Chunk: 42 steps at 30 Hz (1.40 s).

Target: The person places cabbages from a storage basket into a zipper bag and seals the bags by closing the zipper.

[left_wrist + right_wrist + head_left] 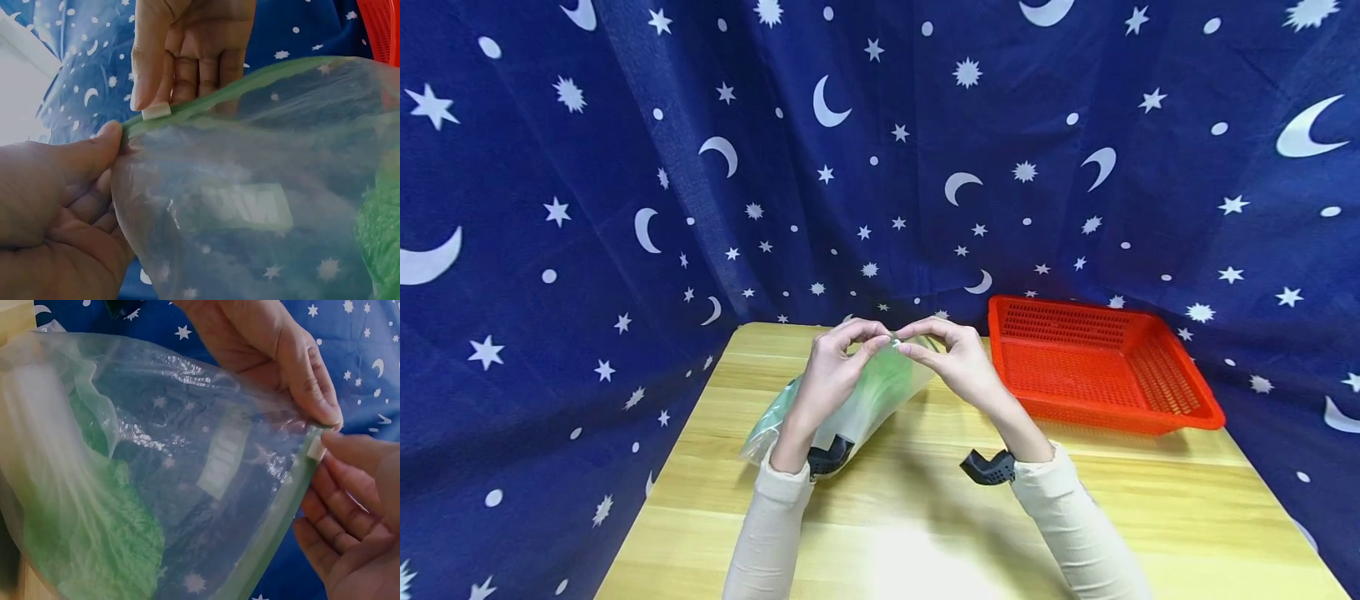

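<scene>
A clear slider zip bag [775, 425] with a green zip edge hangs from both hands over the back of the table. Inside it shows a leafy green vegetable with a pale white stalk [94, 500], and a light label [250, 206] is on its side. My left hand [833, 371] pinches the top corner at the end of the zip. Close beside it, my right hand [962, 367] pinches the small white slider [317, 449] between thumb and fingers. Away from the slider, the green edge [269, 76] spreads into two separate lines.
A red perforated plastic basket [1075, 371] stands at the back right of the wooden table [700, 508]. Behind the table hangs a blue curtain [917, 167] with moons and stars. Each wrist wears a black camera mount [988, 468].
</scene>
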{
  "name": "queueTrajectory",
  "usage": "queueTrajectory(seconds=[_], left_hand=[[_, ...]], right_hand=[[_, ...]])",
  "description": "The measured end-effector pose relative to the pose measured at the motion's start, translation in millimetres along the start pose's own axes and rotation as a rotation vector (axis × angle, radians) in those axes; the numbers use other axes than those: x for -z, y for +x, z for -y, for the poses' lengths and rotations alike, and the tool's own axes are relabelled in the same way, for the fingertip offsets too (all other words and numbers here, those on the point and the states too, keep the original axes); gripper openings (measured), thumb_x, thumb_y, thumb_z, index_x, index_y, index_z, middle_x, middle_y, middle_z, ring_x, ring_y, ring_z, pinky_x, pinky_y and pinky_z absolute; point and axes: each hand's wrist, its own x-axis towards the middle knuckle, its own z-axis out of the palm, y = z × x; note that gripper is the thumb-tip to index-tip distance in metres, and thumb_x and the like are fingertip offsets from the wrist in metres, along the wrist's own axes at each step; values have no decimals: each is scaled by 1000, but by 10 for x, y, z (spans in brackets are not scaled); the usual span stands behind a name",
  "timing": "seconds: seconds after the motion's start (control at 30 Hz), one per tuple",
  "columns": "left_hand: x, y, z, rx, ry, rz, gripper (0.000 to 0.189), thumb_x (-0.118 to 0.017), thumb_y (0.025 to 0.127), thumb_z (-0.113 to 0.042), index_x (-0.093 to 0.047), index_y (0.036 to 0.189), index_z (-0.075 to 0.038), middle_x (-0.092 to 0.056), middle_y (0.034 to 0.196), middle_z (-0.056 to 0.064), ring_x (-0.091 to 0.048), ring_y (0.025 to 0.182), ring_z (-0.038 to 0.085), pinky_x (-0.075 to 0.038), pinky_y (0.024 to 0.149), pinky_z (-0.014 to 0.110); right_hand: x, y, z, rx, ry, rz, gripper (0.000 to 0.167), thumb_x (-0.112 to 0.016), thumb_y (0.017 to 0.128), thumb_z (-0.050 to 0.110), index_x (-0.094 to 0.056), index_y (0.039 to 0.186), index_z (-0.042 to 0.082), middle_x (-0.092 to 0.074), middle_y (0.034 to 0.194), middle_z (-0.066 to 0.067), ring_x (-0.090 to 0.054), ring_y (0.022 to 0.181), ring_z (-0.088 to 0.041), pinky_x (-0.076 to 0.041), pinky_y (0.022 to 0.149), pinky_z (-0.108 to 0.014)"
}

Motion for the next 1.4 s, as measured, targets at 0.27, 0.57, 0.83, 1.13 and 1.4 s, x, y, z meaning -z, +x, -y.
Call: queueTrajectory(seconds=[0.27,0.57,0.83,1.13,1.4], left_hand=[[-16,-5,-11,-28,-49,-18,10,-68,89,-20,-73,94,-14,-68,89,-5,-60,82,10,-49,72,23],[36,7,-29,-48,-27,-135,9,-69,87,-19,-73,92,-12,-70,88,-1,-64,83,11,-51,76,23],[157,21,-4,-1,-49,-238,10,-70,87,-20,-72,90,-10,-70,87,2,-62,81,11,-51,75,21],[422,49,28,88,-145,-450,13,-70,86,-8,-70,92,4,-66,81,5,-57,72,7,-48,68,16],[482,56,-162,95,-137,-470,12,-68,86,0,-68,91,11,-65,80,13,-57,74,5,-49,73,16]], right_hand=[[-23,19,-271,90,19,14,12,-71,86,7,-73,96,1,-71,94,-9,-64,95,-14,-51,92,-30],[39,-27,-26,51,-67,24,10,-71,86,5,-73,94,1,-70,93,-12,-63,91,-11,-52,90,-24],[128,-100,-171,-10,-105,48,10,-70,87,7,-73,95,3,-70,93,-11,-64,90,-13,-52,87,-27],[405,-239,-679,-82,-239,8,13,-71,87,13,-73,98,6,-71,96,-9,-64,88,-8,-51,78,-20],[556,-290,-1094,-188,-262,-7,16,-73,87,26,-73,98,14,-72,97,-5,-66,81,-15,-52,70,-19]])
